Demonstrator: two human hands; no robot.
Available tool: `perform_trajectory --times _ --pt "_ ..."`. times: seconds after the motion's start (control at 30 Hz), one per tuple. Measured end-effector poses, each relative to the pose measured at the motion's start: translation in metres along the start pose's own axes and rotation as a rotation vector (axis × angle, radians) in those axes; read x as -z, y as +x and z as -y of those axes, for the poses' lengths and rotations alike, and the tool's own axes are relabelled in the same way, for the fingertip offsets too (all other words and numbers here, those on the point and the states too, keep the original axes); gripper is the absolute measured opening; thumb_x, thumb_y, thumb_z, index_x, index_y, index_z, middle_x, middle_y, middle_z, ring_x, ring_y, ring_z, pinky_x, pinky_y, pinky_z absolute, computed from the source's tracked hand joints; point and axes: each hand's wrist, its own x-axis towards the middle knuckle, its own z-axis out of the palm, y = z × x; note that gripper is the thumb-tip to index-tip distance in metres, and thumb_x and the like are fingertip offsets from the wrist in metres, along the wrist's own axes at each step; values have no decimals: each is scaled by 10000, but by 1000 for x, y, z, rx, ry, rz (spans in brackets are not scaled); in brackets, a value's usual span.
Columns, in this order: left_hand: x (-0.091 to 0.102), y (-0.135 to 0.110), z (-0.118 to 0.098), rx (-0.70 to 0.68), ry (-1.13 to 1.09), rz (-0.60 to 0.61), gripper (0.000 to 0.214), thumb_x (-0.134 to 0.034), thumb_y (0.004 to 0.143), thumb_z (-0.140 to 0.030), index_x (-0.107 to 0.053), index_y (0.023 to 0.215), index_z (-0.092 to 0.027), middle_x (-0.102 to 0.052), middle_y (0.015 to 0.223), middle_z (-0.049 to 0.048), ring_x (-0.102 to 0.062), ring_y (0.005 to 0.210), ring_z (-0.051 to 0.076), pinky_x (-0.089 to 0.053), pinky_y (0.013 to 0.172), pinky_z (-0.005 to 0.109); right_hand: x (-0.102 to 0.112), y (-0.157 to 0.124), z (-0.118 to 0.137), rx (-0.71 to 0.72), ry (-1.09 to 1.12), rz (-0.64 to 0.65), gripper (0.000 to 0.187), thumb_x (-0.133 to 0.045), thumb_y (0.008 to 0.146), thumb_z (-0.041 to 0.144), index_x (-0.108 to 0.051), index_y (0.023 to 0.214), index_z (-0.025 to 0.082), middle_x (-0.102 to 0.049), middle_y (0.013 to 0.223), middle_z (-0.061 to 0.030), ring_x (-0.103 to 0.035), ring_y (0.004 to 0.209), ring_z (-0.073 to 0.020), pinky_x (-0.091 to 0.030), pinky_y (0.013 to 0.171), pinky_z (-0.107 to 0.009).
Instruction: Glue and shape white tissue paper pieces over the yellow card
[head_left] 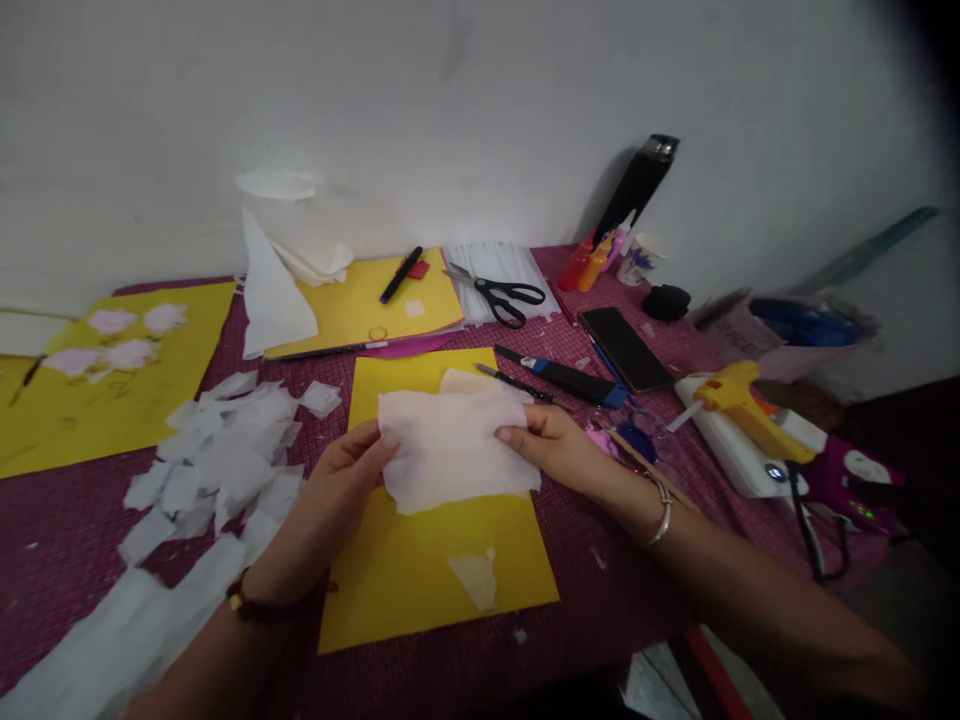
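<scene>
Fingers (381, 452) of left hand (337, 482), right hand (561, 446) pinch pale sheet (454, 455) by opposite edges; forearms (727, 570) angled inward

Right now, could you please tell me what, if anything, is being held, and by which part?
A thin pale sheet: the left hand pinches its left edge, the right hand its right edge.

black flask (636, 190) near the wall (420, 120), dark phone (626, 347), black-handled scissors (493, 291), yellow glue gun (756, 415)
</scene>
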Motion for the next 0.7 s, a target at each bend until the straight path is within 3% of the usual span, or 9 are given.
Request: perform_trajectory --times 0.1,0.3,0.4,0.53,0.7 --pt "3 -2 6 -2 -29 -23 310 -663 813 -451 -716 958 -183 -684 718 15 -575 581 136 -451 526 225 -1 -2 -3 -12 -88 38 266 -708 785 460 -693 795 195 -670 723 -11 -585 609 -136 -476 525 -240" --pt "-1 -8 4 72 -84 -73 340 -688 790 -471 -710 984 -192 -695 707 2 -565 531 123 -445 488 215 -6 -6 -1 25 -171 148 284 -714 783 447 -693 897 188 -675 851 -22 -607 745 -153 -504 660 -264" --pt "-4 -11 2 94 -56 -89 362 -716 754 -492 -718 932 -177 -673 634 -3 -536 480 116 -402 434 202 -9 -5 1 36 -130 67 318 -709 779 484 -688 901 192 -675 839 -23 -598 710 -148 -491 626 -256" --pt "-6 -11 1 81 -47 -124 382 -743 714 -483 -723 932 -170 -683 629 6 -577 502 143 -438 457 226 -8 -1 -1 4 -113 -62 311 -695 782 508 -671 759 199 -637 676 -2 -530 563 -119 -431 510 -231" --pt "-6 -9 2 65 -68 -115 337 -719 735 -472 -728 903 -180 -689 636 4 -600 528 152 -482 499 245 -5 2 -2 5 -51 -76 273 -730 751 473 -692 772 203 -661 673 1 -549 569 -118 -448 502 -230"
